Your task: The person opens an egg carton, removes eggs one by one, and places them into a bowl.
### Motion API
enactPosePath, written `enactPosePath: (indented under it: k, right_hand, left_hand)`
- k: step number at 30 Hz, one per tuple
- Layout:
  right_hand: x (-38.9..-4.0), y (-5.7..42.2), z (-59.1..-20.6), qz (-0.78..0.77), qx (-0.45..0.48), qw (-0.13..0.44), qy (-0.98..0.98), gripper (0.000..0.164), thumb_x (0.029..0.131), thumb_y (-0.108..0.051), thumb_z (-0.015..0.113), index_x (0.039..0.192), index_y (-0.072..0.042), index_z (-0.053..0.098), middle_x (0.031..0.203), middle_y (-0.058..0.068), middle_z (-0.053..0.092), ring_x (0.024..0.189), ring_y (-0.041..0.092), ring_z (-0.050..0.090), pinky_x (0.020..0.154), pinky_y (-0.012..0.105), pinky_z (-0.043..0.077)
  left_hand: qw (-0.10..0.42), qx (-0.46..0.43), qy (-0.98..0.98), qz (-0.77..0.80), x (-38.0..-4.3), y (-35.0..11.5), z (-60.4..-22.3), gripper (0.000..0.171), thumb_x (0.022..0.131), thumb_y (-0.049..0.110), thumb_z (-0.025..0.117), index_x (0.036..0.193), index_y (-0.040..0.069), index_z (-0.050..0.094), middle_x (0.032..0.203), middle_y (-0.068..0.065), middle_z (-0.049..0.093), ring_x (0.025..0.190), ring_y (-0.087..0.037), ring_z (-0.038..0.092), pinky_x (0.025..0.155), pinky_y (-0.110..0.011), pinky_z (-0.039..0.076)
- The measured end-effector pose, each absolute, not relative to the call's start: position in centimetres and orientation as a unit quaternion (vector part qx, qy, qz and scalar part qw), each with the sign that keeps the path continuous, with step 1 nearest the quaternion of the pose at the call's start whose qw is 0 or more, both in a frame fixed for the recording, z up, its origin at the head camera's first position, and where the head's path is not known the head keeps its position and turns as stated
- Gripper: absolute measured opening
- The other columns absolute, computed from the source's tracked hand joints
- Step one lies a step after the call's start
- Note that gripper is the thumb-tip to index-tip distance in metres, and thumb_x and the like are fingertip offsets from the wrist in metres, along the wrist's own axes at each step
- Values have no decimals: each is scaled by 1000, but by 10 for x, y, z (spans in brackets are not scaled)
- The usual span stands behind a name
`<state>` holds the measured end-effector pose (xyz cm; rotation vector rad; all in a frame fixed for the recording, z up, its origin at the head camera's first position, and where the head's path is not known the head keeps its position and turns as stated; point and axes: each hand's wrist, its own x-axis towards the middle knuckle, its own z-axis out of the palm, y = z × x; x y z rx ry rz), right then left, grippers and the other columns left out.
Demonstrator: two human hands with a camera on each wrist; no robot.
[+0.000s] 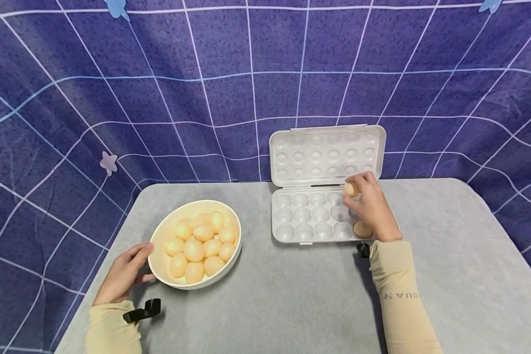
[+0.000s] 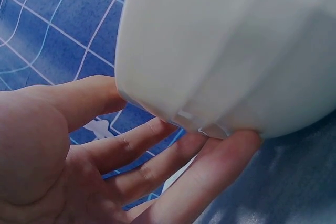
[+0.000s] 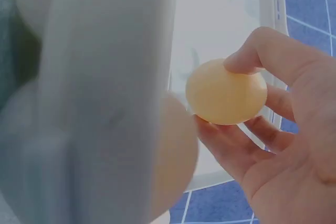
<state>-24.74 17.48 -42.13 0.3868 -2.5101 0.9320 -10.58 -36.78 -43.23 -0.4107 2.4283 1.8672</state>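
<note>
A white bowl [image 1: 159, 268] filled with several pale eggs [image 1: 194, 250] stands on the left of the table. My left hand [image 1: 126, 270] holds the bowl at its left side; in the left wrist view its thumb and fingertips touch the bowl's edge and outer wall. On the right lies an opened white egg carton [image 1: 311, 239] with rows of round hollows. Above its back right corner, my right hand [image 1: 371, 209] pinches an egg [image 3: 226, 92] between thumb and fingers. Another egg [image 1: 362, 229] sits in the front right hollow. The hand partly hides the right-hand column.
The carton's lid [image 1: 327, 153] stands raised behind its tray, close to the blue gridded cloth [image 1: 230, 98] that hangs at the back and sides. The grey table [image 1: 265, 295] runs between bowl and carton. A dark wrist strap piece [image 1: 143, 312] sticks out by the left sleeve.
</note>
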Motion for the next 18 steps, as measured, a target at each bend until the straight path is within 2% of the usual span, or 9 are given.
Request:
enactPosePath:
  k: [2,4,10,18]
  right_hand:
    - [-247,172,-420,337,146,220,-904,33,72,-6,69,105,-3,61,105,12,48,93,27,49,79,40,43]
    - [-246,171,-419,331,153,221,-905,33,72,-7,69,103,-3,61,105,13,51,94,29,51,79,42,44]
    - [-245,170,-417,320,168,211,-908,31,74,-8,67,104,-4,59,94,12,60,85,28,55,73,43,45]
    - [-244,161,-411,337,206,211,-894,33,73,-5,67,104,-1,58,98,12,58,88,25,52,77,40,44]
  left_hand:
    - [24,-134,777,615,-107,-371,-435,58,94,34,53,131,-8,38,97,6,60,84,-5,62,67,-38,58]
    - [26,-131,777,616,-106,-371,-436,58,94,35,53,131,-7,38,97,6,60,84,-5,62,67,-39,58]
    - [28,-133,782,609,-106,-368,-432,65,95,36,50,135,-11,31,100,6,58,85,-3,61,67,-35,59]
    - [28,-127,780,612,-105,-368,-431,64,95,36,50,135,-11,30,97,10,58,85,-2,61,66,-35,59]
